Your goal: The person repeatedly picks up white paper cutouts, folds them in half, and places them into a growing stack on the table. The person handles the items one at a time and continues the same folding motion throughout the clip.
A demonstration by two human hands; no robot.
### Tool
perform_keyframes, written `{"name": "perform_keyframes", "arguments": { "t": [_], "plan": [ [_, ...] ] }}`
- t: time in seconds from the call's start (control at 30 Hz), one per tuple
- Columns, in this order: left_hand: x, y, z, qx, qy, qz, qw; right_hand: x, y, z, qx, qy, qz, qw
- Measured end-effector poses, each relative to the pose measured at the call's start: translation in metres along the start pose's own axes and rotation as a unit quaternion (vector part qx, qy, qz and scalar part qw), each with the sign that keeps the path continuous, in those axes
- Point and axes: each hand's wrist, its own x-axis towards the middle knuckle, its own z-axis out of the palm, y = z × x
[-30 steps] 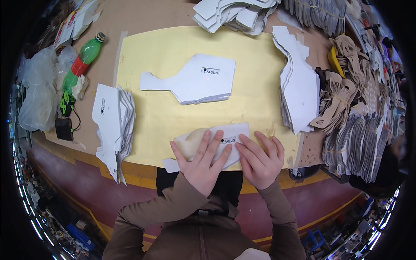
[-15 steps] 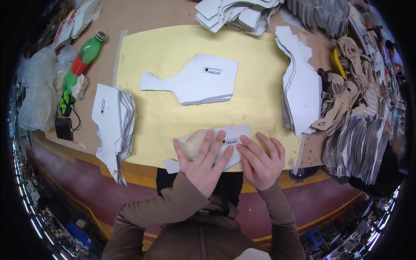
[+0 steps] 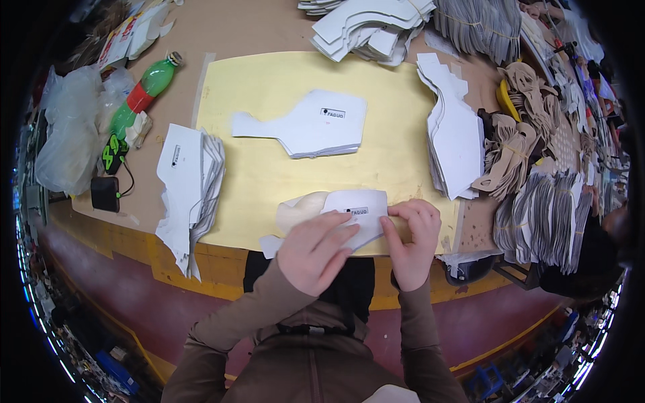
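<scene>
A flat white cut piece (image 3: 368, 199) with a small printed label lies near the front of the yellow sheet. A cream rounded patch (image 3: 299, 209) covers its left part. My left hand (image 3: 312, 252) rests over the piece, fingers stretched just below the label. At the right edge, my right hand (image 3: 413, 238) has its thumb and curled forefinger closed on the piece. Farther back lies a small stack of similar white pieces (image 3: 322, 124), each tapering to a narrow tail on the left.
Fanned white pieces lie left (image 3: 185, 181) and right (image 3: 453, 134) on the yellow sheet (image 3: 269, 174). A green bottle (image 3: 156, 77), clear plastic bag (image 3: 67, 134) and black pouch (image 3: 105, 193) sit left. Beige cut parts (image 3: 514, 144) and grey bundles (image 3: 537, 221) line the right.
My left hand has slid back toward me, uncovering more of the cream patch and label. My right fingers have gone from spread to pinched at the piece's right edge. The view has shifted slightly.
</scene>
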Motion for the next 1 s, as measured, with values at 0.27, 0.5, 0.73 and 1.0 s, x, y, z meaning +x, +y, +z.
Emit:
{"name": "perform_keyframes", "arguments": {
  "t": [0.27, 0.5, 0.73, 1.0],
  "plan": [
    [-0.025, -0.012, 0.044, -0.098, 0.068, -0.055, 0.991, -0.007, -0.057, -0.021, 0.149, -0.14, -0.083, 0.975],
    [-0.042, -0.01, 0.011, -0.426, 0.188, -0.203, 0.861, -0.005, -0.083, -0.007, 0.228, -0.157, -0.171, 0.945],
    [-0.034, 0.01, -0.016, -0.766, 0.199, -0.076, 0.606, -0.01, -0.074, -0.011, 0.251, -0.074, -0.06, 0.963],
    [-0.02, -0.029, 0.022, -0.575, 0.29, -0.195, 0.74, -0.011, -0.048, -0.012, 0.265, -0.158, 0.161, 0.937]
  ]
}}
